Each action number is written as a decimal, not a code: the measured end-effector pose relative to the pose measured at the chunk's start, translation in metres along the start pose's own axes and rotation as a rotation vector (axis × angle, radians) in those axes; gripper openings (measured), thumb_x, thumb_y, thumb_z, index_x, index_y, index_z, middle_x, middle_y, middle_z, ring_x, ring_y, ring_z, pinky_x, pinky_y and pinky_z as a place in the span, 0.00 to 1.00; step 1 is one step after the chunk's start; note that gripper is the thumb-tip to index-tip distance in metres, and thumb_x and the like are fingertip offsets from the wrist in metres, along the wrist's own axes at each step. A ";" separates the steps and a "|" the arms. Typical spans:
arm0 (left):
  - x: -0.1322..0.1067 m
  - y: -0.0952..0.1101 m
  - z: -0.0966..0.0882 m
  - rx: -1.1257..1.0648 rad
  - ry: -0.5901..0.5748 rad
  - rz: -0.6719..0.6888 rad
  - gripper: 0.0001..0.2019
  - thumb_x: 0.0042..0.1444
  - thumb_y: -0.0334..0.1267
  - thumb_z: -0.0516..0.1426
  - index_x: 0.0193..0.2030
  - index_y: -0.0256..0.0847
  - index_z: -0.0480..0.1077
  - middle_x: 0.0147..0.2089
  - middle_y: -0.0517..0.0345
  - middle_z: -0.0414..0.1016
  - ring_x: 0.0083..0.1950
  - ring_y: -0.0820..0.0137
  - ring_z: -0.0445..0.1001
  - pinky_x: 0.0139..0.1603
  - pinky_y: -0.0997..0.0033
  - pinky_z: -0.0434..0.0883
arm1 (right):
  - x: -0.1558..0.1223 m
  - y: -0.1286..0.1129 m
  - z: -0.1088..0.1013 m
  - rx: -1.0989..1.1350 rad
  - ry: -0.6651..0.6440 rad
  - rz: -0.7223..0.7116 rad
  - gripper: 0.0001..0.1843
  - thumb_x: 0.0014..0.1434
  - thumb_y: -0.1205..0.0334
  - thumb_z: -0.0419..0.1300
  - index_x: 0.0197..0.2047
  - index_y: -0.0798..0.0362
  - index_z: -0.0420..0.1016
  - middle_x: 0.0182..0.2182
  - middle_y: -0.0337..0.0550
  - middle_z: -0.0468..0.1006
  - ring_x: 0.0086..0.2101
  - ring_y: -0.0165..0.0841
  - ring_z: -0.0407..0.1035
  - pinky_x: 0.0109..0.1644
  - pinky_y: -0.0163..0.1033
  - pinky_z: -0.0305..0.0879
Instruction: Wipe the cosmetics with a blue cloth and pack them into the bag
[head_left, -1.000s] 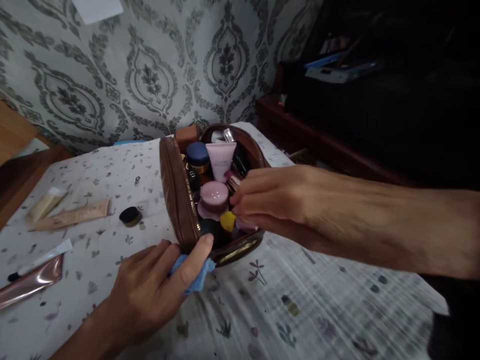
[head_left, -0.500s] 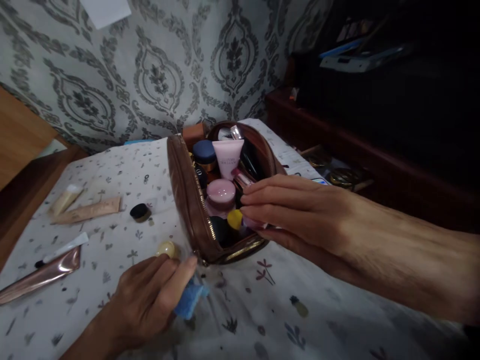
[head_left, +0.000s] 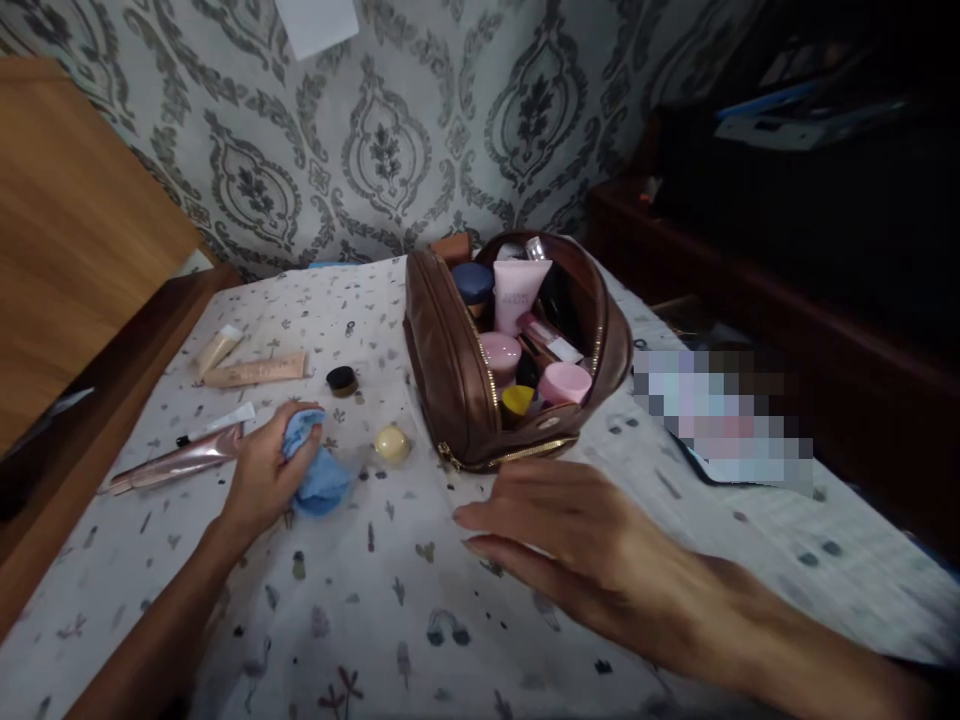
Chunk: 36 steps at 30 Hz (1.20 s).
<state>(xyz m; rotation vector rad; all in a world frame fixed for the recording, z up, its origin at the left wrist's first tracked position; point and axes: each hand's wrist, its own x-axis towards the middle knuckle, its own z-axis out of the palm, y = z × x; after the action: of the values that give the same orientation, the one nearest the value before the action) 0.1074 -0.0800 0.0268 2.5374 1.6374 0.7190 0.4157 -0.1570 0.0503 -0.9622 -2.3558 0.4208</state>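
My left hand [head_left: 274, 465] is closed round a crumpled blue cloth [head_left: 321, 480], above the patterned sheet. In front of the brown makeup bag [head_left: 450, 370] my right hand [head_left: 555, 520] hovers with fingers stretched out and nothing in them. The bag stands unzipped, full of cosmetics: a pink tube [head_left: 519, 293], a blue-lidded jar [head_left: 472, 284], a pink jar [head_left: 499, 352], a pink-lidded container [head_left: 565, 384] and a yellow-capped item [head_left: 517, 402]. Between my left hand and the bag lies a small round cream-coloured container [head_left: 391, 443].
Left on the sheet are a black-lidded pot [head_left: 342, 381], a beige tube [head_left: 259, 369], a smaller cream tube [head_left: 218, 350], a shiny rose tube [head_left: 180, 460] and a thin white tube [head_left: 217, 425]. A phone with a blurred screen [head_left: 724, 425] lies right of the bag.
My right hand has come out of the bag toward me, and the pink-lidded container now sits inside it. My left hand has moved left with the blue cloth. The view has shifted left.
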 end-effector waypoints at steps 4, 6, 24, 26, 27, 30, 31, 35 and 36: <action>0.004 0.017 0.015 -0.043 -0.170 0.133 0.18 0.68 0.44 0.49 0.58 0.40 0.67 0.47 0.53 0.77 0.45 0.65 0.78 0.44 0.68 0.75 | 0.014 0.000 0.038 0.116 -0.074 0.129 0.09 0.68 0.65 0.55 0.46 0.54 0.77 0.36 0.46 0.80 0.36 0.36 0.76 0.42 0.41 0.74; 0.004 0.023 0.030 0.012 -0.232 0.205 0.20 0.68 0.46 0.49 0.62 0.41 0.65 0.50 0.51 0.75 0.47 0.63 0.78 0.42 0.67 0.75 | 0.023 0.002 0.055 0.156 -0.099 0.213 0.14 0.65 0.67 0.58 0.53 0.56 0.73 0.44 0.50 0.79 0.43 0.39 0.76 0.48 0.45 0.74; -0.030 0.016 0.049 -0.193 -0.004 0.204 0.19 0.63 0.54 0.53 0.39 0.43 0.77 0.33 0.57 0.83 0.31 0.65 0.81 0.32 0.72 0.78 | 0.015 0.014 0.080 0.594 0.059 0.209 0.37 0.62 0.61 0.63 0.69 0.57 0.54 0.57 0.57 0.69 0.58 0.41 0.64 0.62 0.47 0.65; -0.028 0.028 0.047 -0.231 0.000 0.081 0.16 0.63 0.51 0.54 0.38 0.42 0.77 0.32 0.57 0.83 0.31 0.65 0.80 0.32 0.72 0.78 | 0.013 0.014 0.078 0.619 0.066 0.212 0.38 0.61 0.61 0.63 0.70 0.56 0.54 0.57 0.57 0.69 0.58 0.42 0.64 0.62 0.47 0.65; -0.028 0.036 0.046 -0.249 0.024 0.008 0.16 0.63 0.49 0.54 0.38 0.41 0.77 0.32 0.57 0.82 0.31 0.65 0.80 0.32 0.72 0.78 | 0.012 0.014 0.077 0.622 0.061 0.214 0.38 0.61 0.62 0.62 0.71 0.56 0.53 0.57 0.57 0.68 0.57 0.42 0.64 0.61 0.48 0.65; -0.024 0.060 0.045 -0.338 0.113 -0.154 0.15 0.65 0.47 0.53 0.38 0.40 0.75 0.31 0.57 0.80 0.29 0.68 0.78 0.29 0.74 0.76 | 0.010 0.013 0.072 0.630 0.067 0.233 0.39 0.61 0.62 0.61 0.72 0.56 0.52 0.57 0.57 0.68 0.55 0.42 0.65 0.60 0.48 0.66; -0.022 0.067 0.045 -0.373 0.115 -0.173 0.15 0.66 0.46 0.52 0.38 0.39 0.74 0.30 0.58 0.80 0.28 0.70 0.77 0.28 0.76 0.75 | 0.010 0.013 0.071 0.640 0.079 0.242 0.39 0.61 0.62 0.61 0.72 0.55 0.52 0.57 0.56 0.68 0.55 0.42 0.65 0.60 0.48 0.66; -0.009 0.080 0.036 -0.327 0.153 -0.092 0.11 0.66 0.43 0.52 0.41 0.40 0.73 0.33 0.59 0.79 0.29 0.72 0.77 0.29 0.77 0.74 | 0.010 0.013 0.066 0.690 0.120 0.274 0.34 0.59 0.62 0.64 0.67 0.51 0.62 0.51 0.50 0.71 0.49 0.38 0.68 0.56 0.44 0.68; -0.004 0.080 0.031 -0.268 0.173 -0.034 0.10 0.66 0.42 0.53 0.42 0.41 0.72 0.34 0.58 0.79 0.30 0.72 0.77 0.30 0.77 0.74 | 0.011 0.012 0.066 0.695 0.118 0.274 0.30 0.59 0.61 0.64 0.64 0.51 0.66 0.49 0.48 0.71 0.47 0.37 0.68 0.54 0.43 0.69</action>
<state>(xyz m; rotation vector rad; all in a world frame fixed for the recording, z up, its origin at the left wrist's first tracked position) 0.1864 -0.1126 0.0201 2.3108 1.5061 1.0991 0.3768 -0.1458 -0.0042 -0.9205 -1.7590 1.1591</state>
